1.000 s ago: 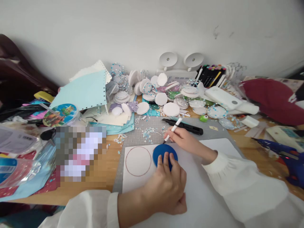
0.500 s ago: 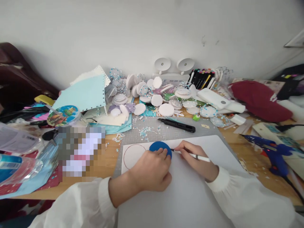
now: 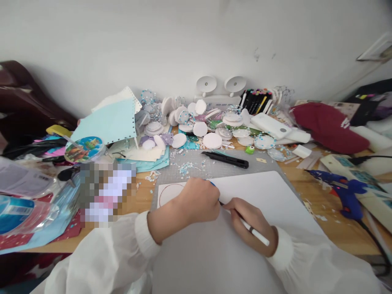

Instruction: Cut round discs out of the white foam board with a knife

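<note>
A large white sheet of paper [image 3: 245,188] lies before me, with a drawn circle outline [image 3: 163,191] at its upper left, partly covered by my arm. My left hand [image 3: 200,200] is closed over a blue disc [image 3: 212,183] and holds it down on the paper; only a sliver of the disc's edge shows. In my right hand [image 3: 249,224] is a white pen [image 3: 259,236], its dark tip at the disc's right side, close to my left fingers.
A black utility knife [image 3: 225,159] lies on the grey cutting mat [image 3: 180,163] beyond the paper. Behind it are heaped white discs [image 3: 212,141]. On the right lie a blue glue gun [image 3: 339,190] and a power strip [image 3: 373,204]. A blurred patch [image 3: 107,196] is at left.
My left hand has turned and shifted to hide most of the blue disc. The pen tip has moved down along the disc's right edge. The view has shifted slightly.
</note>
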Demonstrator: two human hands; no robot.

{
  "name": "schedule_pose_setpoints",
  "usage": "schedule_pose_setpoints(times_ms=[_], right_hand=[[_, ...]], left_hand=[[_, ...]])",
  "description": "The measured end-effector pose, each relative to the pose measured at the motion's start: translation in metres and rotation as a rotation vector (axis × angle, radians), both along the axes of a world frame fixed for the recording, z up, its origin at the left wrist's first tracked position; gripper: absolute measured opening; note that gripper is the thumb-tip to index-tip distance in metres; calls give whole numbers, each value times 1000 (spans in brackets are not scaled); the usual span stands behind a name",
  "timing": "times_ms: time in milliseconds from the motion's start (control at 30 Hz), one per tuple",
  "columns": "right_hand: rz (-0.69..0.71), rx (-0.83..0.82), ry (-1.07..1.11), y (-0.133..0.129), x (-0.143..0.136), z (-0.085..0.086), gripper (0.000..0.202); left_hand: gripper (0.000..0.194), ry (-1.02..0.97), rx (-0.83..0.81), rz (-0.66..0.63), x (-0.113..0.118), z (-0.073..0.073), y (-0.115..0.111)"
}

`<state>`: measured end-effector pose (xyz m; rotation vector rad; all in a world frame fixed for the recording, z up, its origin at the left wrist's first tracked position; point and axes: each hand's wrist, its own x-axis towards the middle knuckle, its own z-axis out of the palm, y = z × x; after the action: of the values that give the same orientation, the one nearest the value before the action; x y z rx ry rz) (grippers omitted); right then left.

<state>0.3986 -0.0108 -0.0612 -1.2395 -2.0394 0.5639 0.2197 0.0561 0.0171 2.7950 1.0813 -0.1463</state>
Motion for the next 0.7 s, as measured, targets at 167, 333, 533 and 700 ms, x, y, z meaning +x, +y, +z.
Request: schedule_pose_setpoints(times_ms=[167,333,533,700], right_hand=[[32,38,0,-5,-4,0,20],[60,60,4,-8,-7,0,21],[97,72,13,-11,-9,-3,23],[127,107,14,-9,-10,-2,26]], left_hand=[[28,22,-3,12,3,6,6],[31,51,-25,33,7,12,16],[31,71,-76,40,9,16,27],[32,82,-97,48,11,18,31]])
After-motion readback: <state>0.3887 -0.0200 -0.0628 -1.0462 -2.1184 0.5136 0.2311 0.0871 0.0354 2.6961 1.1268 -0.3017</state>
